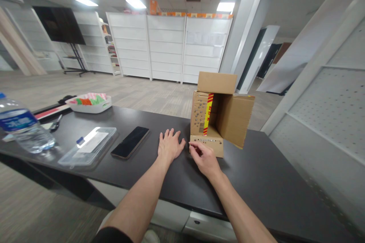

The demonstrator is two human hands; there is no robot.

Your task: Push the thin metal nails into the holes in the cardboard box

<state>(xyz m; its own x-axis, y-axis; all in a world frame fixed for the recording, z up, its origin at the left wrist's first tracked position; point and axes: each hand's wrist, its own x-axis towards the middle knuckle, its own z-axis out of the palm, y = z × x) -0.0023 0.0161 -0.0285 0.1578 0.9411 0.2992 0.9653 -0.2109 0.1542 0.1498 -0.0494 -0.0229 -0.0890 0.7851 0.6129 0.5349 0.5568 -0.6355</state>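
An open cardboard box stands on the dark table, its flaps spread and a yellow and red tape strip down one side. Small round spots or holes dot its left panel, and a row of small shiny pieces runs along the lower front flap. At the left edge of that flap, my right hand has thumb and forefinger pinched together; whatever is between them is too small to make out. My left hand lies flat on the tabletop just left of the box, fingers spread, holding nothing.
Left of my hands lie a black phone and a clear plastic case. Farther left are a water bottle and a white basket with colourful packets. A perforated panel borders the table's right side.
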